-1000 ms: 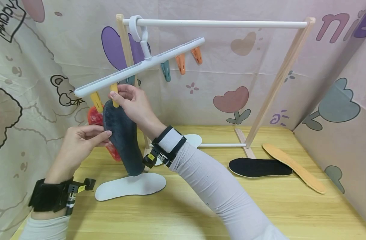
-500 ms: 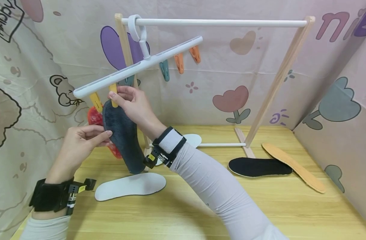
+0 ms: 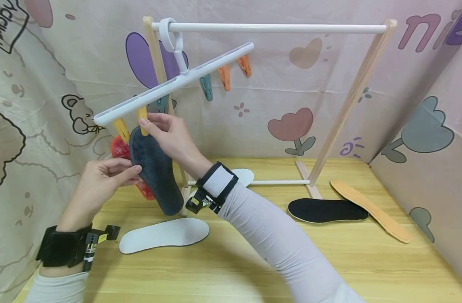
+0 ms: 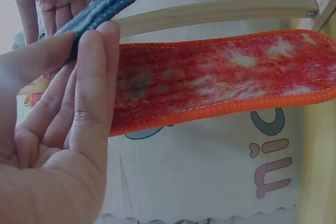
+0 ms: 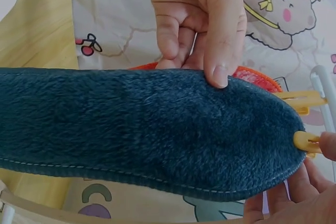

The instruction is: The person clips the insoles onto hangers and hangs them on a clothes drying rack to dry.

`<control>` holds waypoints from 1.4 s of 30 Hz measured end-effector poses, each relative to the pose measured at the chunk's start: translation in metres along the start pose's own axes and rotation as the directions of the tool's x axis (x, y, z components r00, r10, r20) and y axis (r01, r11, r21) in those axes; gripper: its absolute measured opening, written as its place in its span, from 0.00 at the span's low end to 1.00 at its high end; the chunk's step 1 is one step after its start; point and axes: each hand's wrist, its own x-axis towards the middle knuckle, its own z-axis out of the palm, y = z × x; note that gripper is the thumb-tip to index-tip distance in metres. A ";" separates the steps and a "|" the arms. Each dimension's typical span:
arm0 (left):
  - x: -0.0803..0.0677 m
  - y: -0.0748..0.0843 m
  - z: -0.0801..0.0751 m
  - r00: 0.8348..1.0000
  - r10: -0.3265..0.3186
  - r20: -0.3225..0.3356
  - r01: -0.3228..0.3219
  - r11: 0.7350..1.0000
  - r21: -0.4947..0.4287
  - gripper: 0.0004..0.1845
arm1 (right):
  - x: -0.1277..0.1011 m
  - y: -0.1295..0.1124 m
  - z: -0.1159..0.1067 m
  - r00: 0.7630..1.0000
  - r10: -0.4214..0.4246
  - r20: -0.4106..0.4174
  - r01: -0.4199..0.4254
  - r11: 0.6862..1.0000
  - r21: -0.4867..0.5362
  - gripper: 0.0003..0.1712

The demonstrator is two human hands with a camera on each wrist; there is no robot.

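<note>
Two hands work one fuzzy dark blue insole: the left hand pinches its edge, the right hand pinches the yellow plastic clip at its tip, beneath the tilted white clip hanger; a red felt insole hangs just behind.

this looks like a small staged corner in a home: past my hands a cartoon-printed cloth covers the walls, and a little wooden drying rack stands on a pale wood table under my arms.
</note>
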 end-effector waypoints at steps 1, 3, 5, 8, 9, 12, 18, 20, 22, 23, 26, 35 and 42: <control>0.000 0.000 0.000 1.000 -0.004 0.001 0.004 1.000 -0.004 0.12 | 0.000 0.001 0.000 1.000 0.001 0.000 -0.001 1.000 -0.008 0.24; 0.000 0.000 0.000 1.000 -0.011 0.005 0.011 1.000 -0.008 0.12 | -0.001 0.003 -0.001 1.000 0.002 0.003 -0.002 1.000 -0.016 0.24; 0.000 -0.001 0.000 1.000 -0.018 0.011 0.018 1.000 -0.011 0.13 | -0.001 0.005 -0.002 1.000 -0.003 0.007 0.003 1.000 -0.022 0.23; 0.000 -0.002 0.000 0.999 -0.028 0.022 0.028 1.000 -0.009 0.14 | -0.002 0.008 -0.004 1.000 -0.016 0.021 0.016 1.000 -0.018 0.23; 0.000 -0.002 -0.001 0.999 -0.032 0.026 0.032 0.999 -0.007 0.15 | -0.002 0.009 -0.005 1.000 -0.020 0.024 0.020 1.000 -0.018 0.23; 0.001 -0.003 -0.001 0.999 -0.038 0.035 0.038 0.999 0.000 0.16 | -0.004 0.012 -0.006 0.999 -0.026 0.035 0.027 0.999 -0.021 0.22; 0.002 -0.004 -0.002 0.998 -0.045 0.045 0.045 0.999 -0.001 0.17 | -0.006 0.019 -0.012 0.998 -0.041 0.049 0.043 0.998 -0.038 0.21; 0.002 -0.005 -0.003 0.998 -0.051 0.047 0.051 0.999 -0.001 0.17 | -0.007 0.021 -0.013 0.998 -0.042 0.048 0.044 0.998 -0.035 0.21; 0.002 -0.005 -0.003 0.997 -0.055 0.048 0.055 0.998 0.003 0.18 | -0.007 0.024 -0.015 0.998 -0.034 0.044 0.035 0.999 -0.032 0.21; 0.002 -0.005 -0.003 0.997 -0.053 0.048 0.052 0.999 0.008 0.18 | -0.008 0.025 -0.016 0.999 -0.028 0.042 0.030 0.999 -0.033 0.21; 0.002 -0.006 -0.004 0.998 -0.049 0.043 0.047 0.998 0.029 0.18 | -0.010 0.029 -0.018 0.999 -0.003 0.035 0.004 0.999 -0.051 0.21; 0.002 -0.008 -0.004 0.996 -0.070 0.061 0.065 0.995 0.072 0.20 | -0.014 0.044 -0.028 0.997 0.048 0.053 -0.043 0.994 -0.097 0.22; 0.003 -0.006 0.002 0.993 -0.061 0.096 0.050 0.992 0.118 0.18 | -0.017 0.054 -0.037 0.996 0.063 0.065 -0.057 0.994 -0.097 0.21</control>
